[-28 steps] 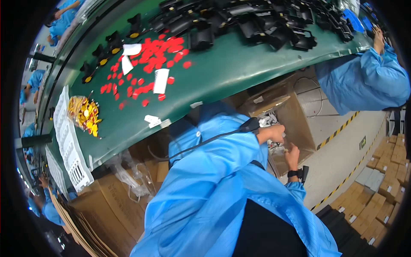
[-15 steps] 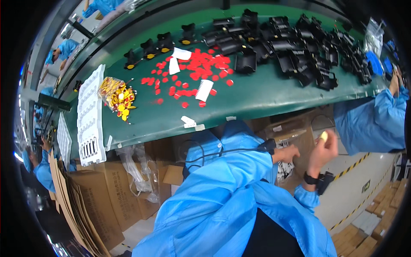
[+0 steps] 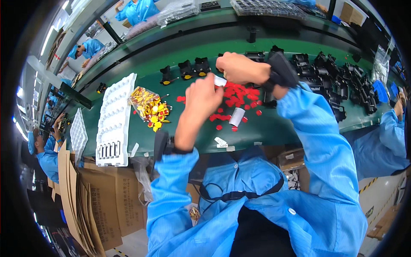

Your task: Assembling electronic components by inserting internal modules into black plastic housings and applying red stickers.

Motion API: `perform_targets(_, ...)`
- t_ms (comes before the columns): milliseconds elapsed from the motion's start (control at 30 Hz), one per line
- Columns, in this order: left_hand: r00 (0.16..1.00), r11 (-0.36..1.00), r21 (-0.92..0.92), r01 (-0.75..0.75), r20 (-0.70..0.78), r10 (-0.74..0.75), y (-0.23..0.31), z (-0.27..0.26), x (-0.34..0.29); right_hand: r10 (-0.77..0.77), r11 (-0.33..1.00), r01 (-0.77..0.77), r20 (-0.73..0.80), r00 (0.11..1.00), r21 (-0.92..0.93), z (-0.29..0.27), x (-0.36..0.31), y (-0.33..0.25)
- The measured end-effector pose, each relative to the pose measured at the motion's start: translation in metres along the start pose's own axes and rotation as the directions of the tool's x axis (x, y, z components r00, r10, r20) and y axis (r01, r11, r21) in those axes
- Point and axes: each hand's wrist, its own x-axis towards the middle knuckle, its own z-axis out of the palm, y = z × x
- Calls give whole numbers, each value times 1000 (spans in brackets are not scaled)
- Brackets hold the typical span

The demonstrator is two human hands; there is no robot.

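Both my hands are over the green worktable, close together with curled fingers. My left hand (image 3: pixel 201 98) is beside the small white sheets (image 3: pixel 220 81) and the scattered red discs (image 3: pixel 239 94); its fingertips are mostly turned from view. Farther back, my right hand (image 3: pixel 243 68) is bent over the row of black plastic holders (image 3: pixel 185 69), covering the place at the row's right end. Whatever either hand holds is hidden. Yellow pads show at the bottoms of the holders. Left of my left hand, a clear bag (image 3: pixel 143 97) spills yellow and red discs (image 3: pixel 156 115).
A white moulded tray (image 3: pixel 114 115) stands at the left of the table (image 3: pixel 188 137). Black holders (image 3: pixel 336 81) are heaped at the right, near a clear plastic bag (image 3: pixel 380 64). Flattened cartons (image 3: pixel 100 201) lean below left. A co-worker's sleeve (image 3: pixel 387 128) is at the right.
Both hands have come up from beside the carton at the right, below the table edge, to above the table. The small pale yellow piece in my right fingers is no longer visible. The view has shifted.
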Motion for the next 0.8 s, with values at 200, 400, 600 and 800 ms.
perform_targets(200, 981, 984, 3, 179, 71, -179, -59, 39, 26, 1, 997, 13, 169, 986, -81, 40, 41, -12)
perform_targets(400, 989, 982, -176, 69, -116, -90, -80, 40, 16, -25, 982, 56, 173, 985, -179, 46, 52, -13)
perform_targets(600, 973, 880, -451, 152, -86, -212, -54, 3, -10, -65, 970, 118, 236, 969, -214, 52, 57, 1)
perform_targets(800, 990, 955, -271, -122, 39, 137, -9, 23, -43, -64, 997, 67, 82, 995, -32, -12, 23, -16)
